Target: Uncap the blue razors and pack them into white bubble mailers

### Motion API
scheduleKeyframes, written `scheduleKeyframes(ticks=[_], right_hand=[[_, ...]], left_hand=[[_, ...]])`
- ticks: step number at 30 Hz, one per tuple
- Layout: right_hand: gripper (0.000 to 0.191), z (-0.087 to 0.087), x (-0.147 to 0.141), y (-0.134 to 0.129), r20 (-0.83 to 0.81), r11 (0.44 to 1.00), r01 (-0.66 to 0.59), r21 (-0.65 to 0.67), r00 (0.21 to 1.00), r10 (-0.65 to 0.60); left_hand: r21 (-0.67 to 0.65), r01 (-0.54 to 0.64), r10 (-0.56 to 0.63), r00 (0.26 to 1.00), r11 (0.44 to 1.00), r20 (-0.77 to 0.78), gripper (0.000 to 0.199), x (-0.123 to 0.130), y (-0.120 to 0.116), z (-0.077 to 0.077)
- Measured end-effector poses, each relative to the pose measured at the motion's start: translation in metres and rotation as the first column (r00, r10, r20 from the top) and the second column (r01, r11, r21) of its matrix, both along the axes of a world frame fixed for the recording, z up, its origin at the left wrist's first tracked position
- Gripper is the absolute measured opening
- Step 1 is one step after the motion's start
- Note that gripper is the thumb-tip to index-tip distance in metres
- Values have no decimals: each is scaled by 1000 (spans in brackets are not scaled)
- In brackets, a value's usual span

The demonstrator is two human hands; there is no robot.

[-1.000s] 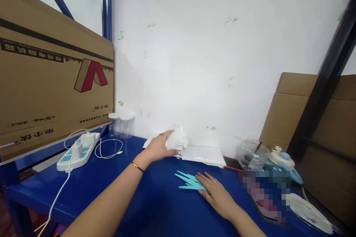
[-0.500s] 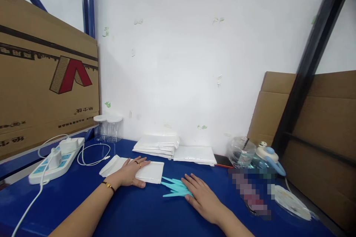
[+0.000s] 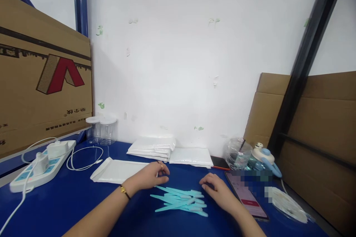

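Several turquoise plastic sticks (image 3: 179, 200) lie in a loose pile on the blue table (image 3: 133, 214), between and in front of my hands. My left hand (image 3: 154, 175) hovers at the upper left of the pile, fingers curved and apart, with nothing in it. Behind it a white padded envelope (image 3: 118, 171) lies flat, its right end partly hidden by the hand. To the right of the pile, my right hand (image 3: 218, 189) is held with fingers loosely bent and apart, holding nothing.
White envelopes (image 3: 151, 147) are stacked near the wall, with others (image 3: 191, 156) beside them. A power strip (image 3: 46, 166), cable and clear jars (image 3: 108, 131) are at left. A phone (image 3: 247, 198), plastic cup (image 3: 238, 153) and white round lid (image 3: 287, 203) are at right.
My left hand has left the envelope and moved right toward the sticks. My right hand has lifted off the sticks and moved right, uncovering them. The view has shifted slightly.
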State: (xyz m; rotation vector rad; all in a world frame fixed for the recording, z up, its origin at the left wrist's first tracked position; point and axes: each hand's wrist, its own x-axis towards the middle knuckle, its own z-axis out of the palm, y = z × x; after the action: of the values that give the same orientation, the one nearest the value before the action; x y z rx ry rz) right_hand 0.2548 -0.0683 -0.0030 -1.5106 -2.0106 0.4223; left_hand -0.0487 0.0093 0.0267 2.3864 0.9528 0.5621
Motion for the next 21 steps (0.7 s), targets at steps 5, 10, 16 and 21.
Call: scheduleKeyframes(ticks=[5,10,16,21], right_hand=[[13,-9,0,3,15,997,7,-82,1000,-5],[9,-13,-9,7,3,997,13,-77,1000,-12],[7,-18,-11,30,11,992,11,-126,1000,-10],[12,-16,-10,55,14,998,24,-57,1000,-23]], left_hand=[[-31,139,-140,989,990,-43,25,55,-1,-17],[-149,114,-126,989,982,-77,18,63,8,-32],[-202,60,-46,996,977,73,17,54,13,-38],[-244,-41,95,972,969,214,21,47,28,-44]])
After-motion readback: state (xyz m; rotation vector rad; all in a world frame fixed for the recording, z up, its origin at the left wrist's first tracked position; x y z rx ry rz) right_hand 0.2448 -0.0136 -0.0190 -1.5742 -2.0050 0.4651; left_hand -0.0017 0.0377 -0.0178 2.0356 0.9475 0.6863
